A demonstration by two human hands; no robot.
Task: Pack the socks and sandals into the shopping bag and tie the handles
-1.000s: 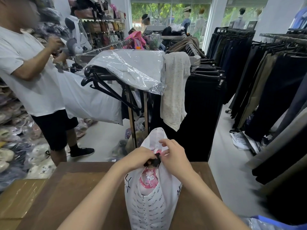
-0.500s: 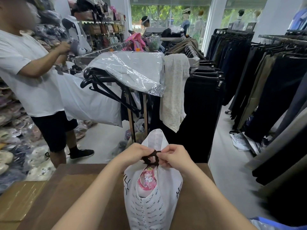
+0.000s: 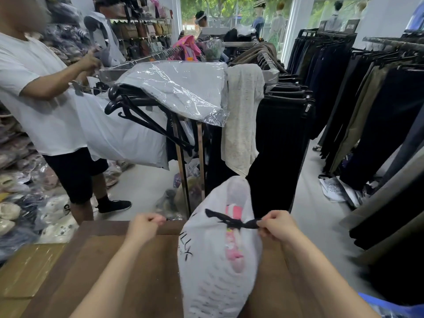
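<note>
Shop table (image 3: 114,260): shopping bag (image 3: 218,283) stands mid-table, pink contents (image 3: 234,249) showing. Right hand (image 3: 277,228) pinches the black handles (image 3: 231,221). Left hand (image 3: 144,228) is fist-curled, apparently empty. Risk: one-sided pull tips the bag rightwards, or the knot slips loose.

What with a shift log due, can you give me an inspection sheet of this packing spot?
Surface: brown wooden table.
Job's things: white shopping bag stands on it, pink item inside; black handles stretched across its mouth.
Clutter: flat cardboard at the table's left.
Grippers: right hand pinches the handles; left hand curled, nothing seen in it.
Cables: nothing seen.
Surroundings: clothes racks; a person in a white T-shirt at left.
</note>
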